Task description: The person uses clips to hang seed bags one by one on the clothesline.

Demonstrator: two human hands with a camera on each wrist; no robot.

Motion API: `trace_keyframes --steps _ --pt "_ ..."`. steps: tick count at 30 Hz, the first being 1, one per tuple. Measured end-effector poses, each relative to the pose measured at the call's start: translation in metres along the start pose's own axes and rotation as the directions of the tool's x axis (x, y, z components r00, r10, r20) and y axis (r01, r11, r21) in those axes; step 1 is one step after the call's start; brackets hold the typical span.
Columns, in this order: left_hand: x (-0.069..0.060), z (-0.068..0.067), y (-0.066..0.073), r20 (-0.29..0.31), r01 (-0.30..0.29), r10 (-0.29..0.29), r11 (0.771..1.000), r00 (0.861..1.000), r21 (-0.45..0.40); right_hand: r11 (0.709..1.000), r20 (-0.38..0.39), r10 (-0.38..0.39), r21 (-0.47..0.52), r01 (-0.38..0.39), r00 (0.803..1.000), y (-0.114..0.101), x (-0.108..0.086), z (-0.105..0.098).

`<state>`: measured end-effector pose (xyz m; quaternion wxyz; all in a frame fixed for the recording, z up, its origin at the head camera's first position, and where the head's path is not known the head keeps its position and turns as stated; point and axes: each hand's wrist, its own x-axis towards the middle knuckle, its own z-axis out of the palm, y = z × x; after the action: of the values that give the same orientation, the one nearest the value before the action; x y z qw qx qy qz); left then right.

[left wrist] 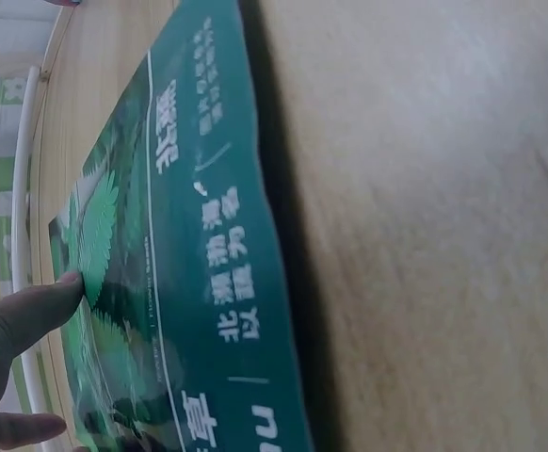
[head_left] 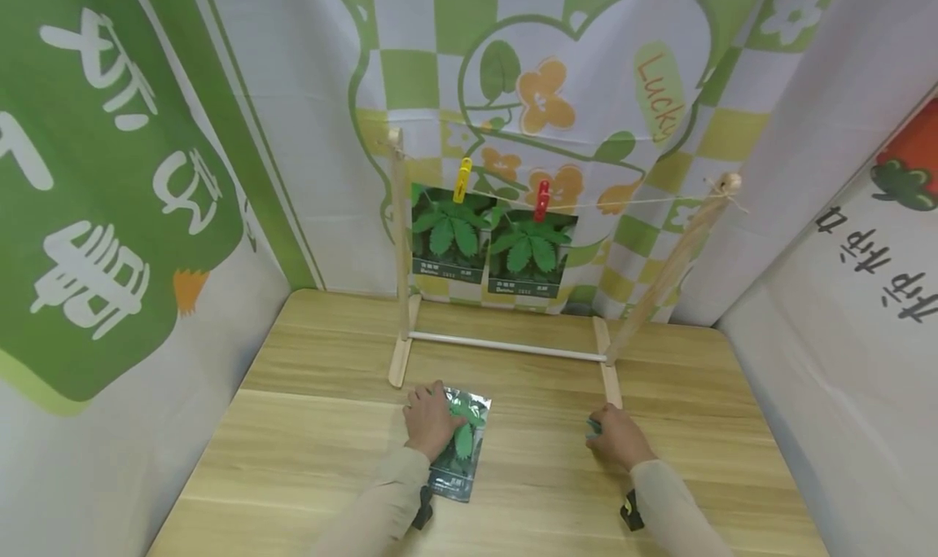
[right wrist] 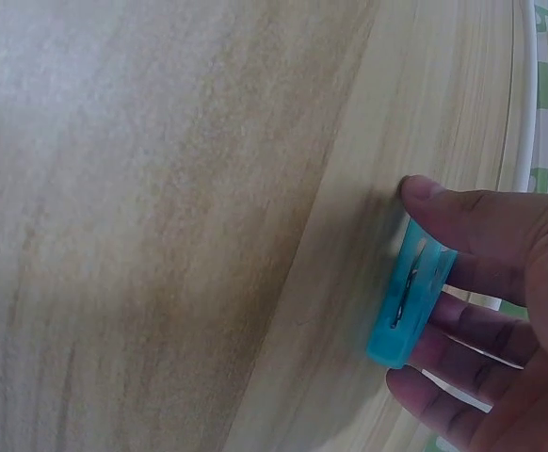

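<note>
My left hand (head_left: pixel 431 420) rests on the upper left part of a green seed packet (head_left: pixel 460 451) lying on the table. In the left wrist view the thumb (left wrist: pixel 39 311) reaches straight onto the packet's leaf picture, and another fingertip is beside its edge. My right hand (head_left: pixel 619 439) is at the near end of the rack's right foot. It holds a turquoise clothespin (right wrist: pixel 408 301) between thumb and fingers, close to the tabletop. Two similar packets, a left one (head_left: pixel 449 235) and a right one (head_left: pixel 529 256), hang from a string by a yellow clothespin (head_left: pixel 462 180) and a red clothespin (head_left: pixel 541 200).
A wooden rack has a left post (head_left: pixel 401 239), a right post (head_left: pixel 670 272) and a white crossbar (head_left: pixel 506 344) low down. A thin string (head_left: pixel 630 203) spans the posts. Patterned cloth (head_left: pixel 469 85) hangs behind the wooden table (head_left: pixel 293 451), with printed sheets on both sides.
</note>
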<state>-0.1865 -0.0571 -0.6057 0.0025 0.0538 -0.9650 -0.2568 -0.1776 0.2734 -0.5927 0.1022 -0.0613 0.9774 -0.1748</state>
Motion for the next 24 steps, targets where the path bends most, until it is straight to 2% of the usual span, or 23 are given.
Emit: trace_keyframes --steps 7,10,17,24 --pt "0.002 0.000 -0.002 -0.006 -0.028 0.028 0.999 1.000 -0.036 0.999 -0.020 -0.038 -0.021 0.037 0.999 -0.001 -0.001 0.000" --pt "0.003 -0.002 -0.003 0.009 -0.015 0.016 0.998 1.000 -0.064 0.999 -0.022 -0.039 -0.028 0.038 0.999 -0.002 -0.001 0.000" --pt "0.003 -0.003 -0.009 0.042 0.021 -0.013 0.976 0.999 -0.216 0.999 -0.015 -0.024 -0.030 0.024 1.000 -0.001 0.000 0.002" --pt "0.004 -0.003 -0.013 0.035 0.035 -0.026 0.963 0.999 -0.268 0.999 -0.017 -0.022 -0.030 0.021 1.000 -0.002 0.001 0.002"
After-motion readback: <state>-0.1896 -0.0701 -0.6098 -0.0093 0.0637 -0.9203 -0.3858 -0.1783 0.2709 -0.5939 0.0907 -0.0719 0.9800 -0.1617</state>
